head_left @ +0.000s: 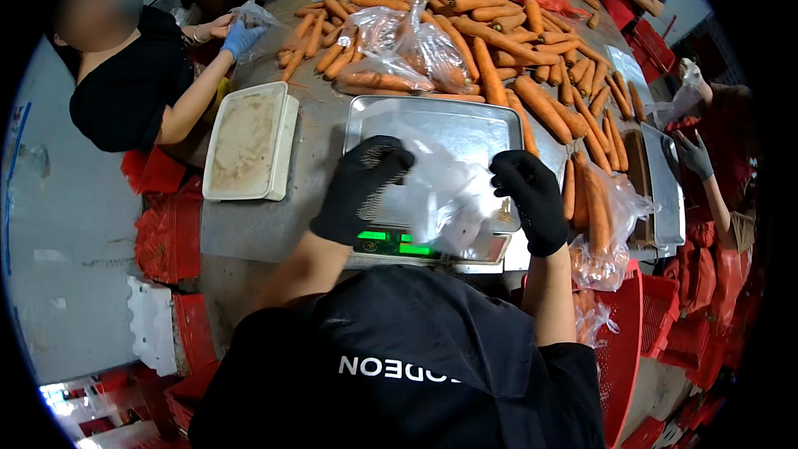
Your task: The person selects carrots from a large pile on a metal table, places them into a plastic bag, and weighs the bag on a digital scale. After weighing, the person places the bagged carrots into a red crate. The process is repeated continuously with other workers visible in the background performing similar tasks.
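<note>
My left hand (368, 190), in a black glove, pinches the edge of a clear plastic bag (452, 199) over a digital scale. The bag shows no carrots inside and is blurred. Close to its right side is my right hand (530, 196), also black-gloved, with fingers curled; whether it grips the film cannot be told. Beneath both hands lies the scale's metal tray (430, 103), its green-lit display (393, 243) on the near side. Loose carrots (542, 106) and clear bags of carrots (405, 53) lie just beyond the tray.
A pale plastic container (246, 143) stands left of the scale. A bag of carrots (598, 231) rests at the table's right, above a red crate (620, 349). A co-worker's blue-gloved hand (240, 39) holds a bag at the left. Other people work at the right and far side.
</note>
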### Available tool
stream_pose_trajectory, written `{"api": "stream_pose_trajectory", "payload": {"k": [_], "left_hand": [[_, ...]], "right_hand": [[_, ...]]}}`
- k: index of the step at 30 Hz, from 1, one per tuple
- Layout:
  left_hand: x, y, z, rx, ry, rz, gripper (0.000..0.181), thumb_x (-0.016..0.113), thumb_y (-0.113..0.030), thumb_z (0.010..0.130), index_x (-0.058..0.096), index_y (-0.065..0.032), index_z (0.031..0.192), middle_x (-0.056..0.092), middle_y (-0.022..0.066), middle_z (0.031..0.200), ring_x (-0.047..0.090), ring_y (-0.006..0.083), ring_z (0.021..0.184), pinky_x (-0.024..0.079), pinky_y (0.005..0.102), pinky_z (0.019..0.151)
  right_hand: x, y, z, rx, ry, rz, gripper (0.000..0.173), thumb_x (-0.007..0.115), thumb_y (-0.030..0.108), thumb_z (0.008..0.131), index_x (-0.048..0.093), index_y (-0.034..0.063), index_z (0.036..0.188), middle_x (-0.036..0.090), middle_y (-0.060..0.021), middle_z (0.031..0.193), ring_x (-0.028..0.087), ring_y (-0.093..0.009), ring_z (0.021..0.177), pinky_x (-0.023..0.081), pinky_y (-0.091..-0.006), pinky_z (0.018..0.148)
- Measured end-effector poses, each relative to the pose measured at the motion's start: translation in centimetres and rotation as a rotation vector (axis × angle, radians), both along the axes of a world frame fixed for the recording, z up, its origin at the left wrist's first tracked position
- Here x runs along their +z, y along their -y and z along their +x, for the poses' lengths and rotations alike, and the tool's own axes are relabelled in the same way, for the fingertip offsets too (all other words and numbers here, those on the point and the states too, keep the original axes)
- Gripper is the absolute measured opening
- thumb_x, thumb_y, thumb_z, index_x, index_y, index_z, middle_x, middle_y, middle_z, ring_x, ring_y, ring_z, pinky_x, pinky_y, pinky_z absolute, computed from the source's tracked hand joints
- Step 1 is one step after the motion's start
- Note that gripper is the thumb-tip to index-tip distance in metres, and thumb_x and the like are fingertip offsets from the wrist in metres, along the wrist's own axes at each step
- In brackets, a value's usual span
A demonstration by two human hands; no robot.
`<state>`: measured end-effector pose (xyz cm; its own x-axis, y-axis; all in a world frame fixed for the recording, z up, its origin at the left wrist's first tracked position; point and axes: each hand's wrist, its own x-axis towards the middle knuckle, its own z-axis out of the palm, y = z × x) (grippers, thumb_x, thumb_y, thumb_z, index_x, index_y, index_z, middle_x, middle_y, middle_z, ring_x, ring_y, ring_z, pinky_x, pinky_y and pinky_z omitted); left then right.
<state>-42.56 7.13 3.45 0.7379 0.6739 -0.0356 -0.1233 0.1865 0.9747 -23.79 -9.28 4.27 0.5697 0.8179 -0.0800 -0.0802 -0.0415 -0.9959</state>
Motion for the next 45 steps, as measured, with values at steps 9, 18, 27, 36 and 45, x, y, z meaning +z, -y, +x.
{"api": "stream_pose_trajectory", "payload": {"k": [9,18,27,36,45], "left_hand": [[0.3,1.8,1.0,-0.173,0.02,-0.07,0.009,0.058,-0.004,0.084,0.059,-0.0024,0.093,0.06,0.002,0.082,0.054,0.0083,0.074,0.045,0.0234,0.068],[-3.4,0.6,0.5,-0.061,0.215,-0.356,0.013,0.057,-0.008,0.086,0.057,-0.0026,0.098,0.059,0.0074,0.092,0.058,0.018,0.082,0.05,0.0297,0.075],[-2.1,-3.2,-1.3,0.027,0.607,-0.625,0.01,0.05,-0.016,0.09,0.057,-0.0094,0.091,0.06,0.0064,0.084,0.057,0.0193,0.075,0.048,0.0329,0.065],[5.8,3.7,4.2,-0.236,0.19,0.452,0.019,0.061,-0.013,0.084,0.056,-0.0057,0.1,0.05,0.0054,0.091,0.053,0.0146,0.079,0.044,0.0272,0.073],[-6.3,-9.6,-2.1,0.542,-0.94,1.324,0.018,0.047,-0.004,0.08,0.059,-0.0066,0.093,0.061,0.0129,0.081,0.061,0.0285,0.071,0.048,0.0382,0.062]], "right_hand": [[1.3,-3.6,-3.8,0.268,-0.142,-0.016,0.011,0.065,0.011,0.081,0.06,0.0019,0.084,0.059,-0.0001,0.072,0.052,-0.006,0.065,0.041,-0.0205,0.059],[-2.7,-3.0,-1.4,-0.015,-0.124,0.072,0.017,0.063,0.005,0.078,0.049,0.0085,0.069,0.05,0.0026,0.067,0.046,-0.006,0.064,0.036,-0.0206,0.059],[-8.6,3.1,5.4,-0.384,0.63,-0.375,0.02,0.068,0.009,0.069,0.052,0.0032,0.079,0.057,-0.0056,0.069,0.055,-0.015,0.064,0.045,-0.0276,0.06],[2.4,-4.2,-0.4,0.065,0.717,-0.139,0.077,0.059,-0.006,0.066,0.035,0.0145,0.136,0.059,-0.0144,0.109,0.059,-0.027,0.095,0.049,-0.0332,0.078],[-1.5,1.3,-0.7,0.681,0.935,-0.243,0.05,0.064,0.016,0.072,0.054,0.0187,0.121,0.049,-0.0137,0.126,0.058,-0.032,0.1,0.048,-0.0411,0.084]]}}
